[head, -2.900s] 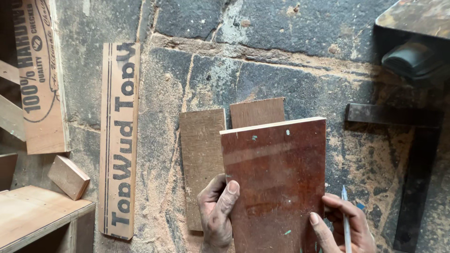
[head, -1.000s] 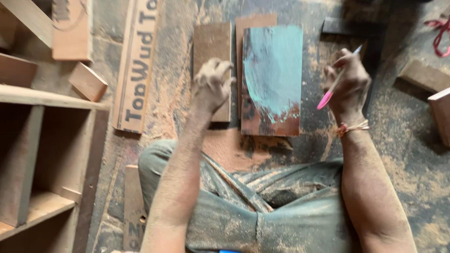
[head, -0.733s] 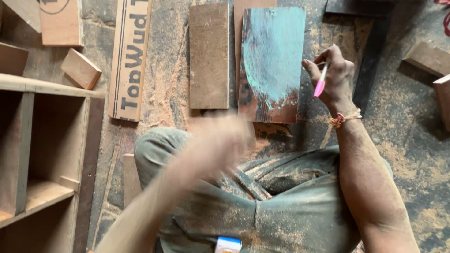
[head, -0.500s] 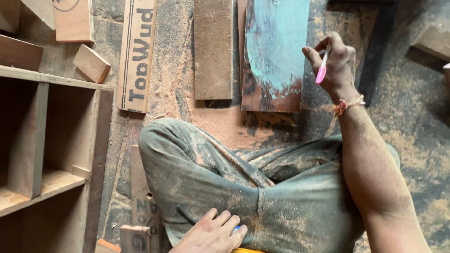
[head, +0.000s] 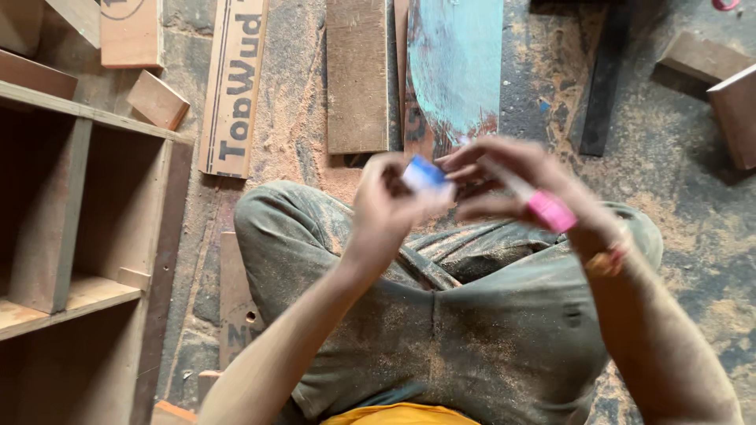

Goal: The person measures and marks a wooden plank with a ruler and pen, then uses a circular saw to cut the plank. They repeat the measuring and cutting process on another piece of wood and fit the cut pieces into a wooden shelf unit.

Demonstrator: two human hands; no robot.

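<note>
My left hand (head: 387, 206) is raised over my lap and pinches a small blue and white object (head: 425, 175), blurred by motion. My right hand (head: 516, 189) is close beside it, fingers touching the same object, and it also holds a white pen with a pink cap (head: 539, 203). On the dusty stone floor ahead lies a board with turquoise paint (head: 455, 67) next to a plain brown board (head: 357, 75).
A wooden shelf unit (head: 75, 228) stands at the left. A long printed wooden strip (head: 234, 86) and small offcuts (head: 157, 98) lie on the sawdust-covered floor. Dark wood pieces (head: 602, 79) and blocks (head: 728, 94) lie at the right. My knees (head: 465, 315) fill the foreground.
My left hand went down beside my leg, then came up holding the small blue and white object. My right hand with the pen moved off the painted board to meet it.
</note>
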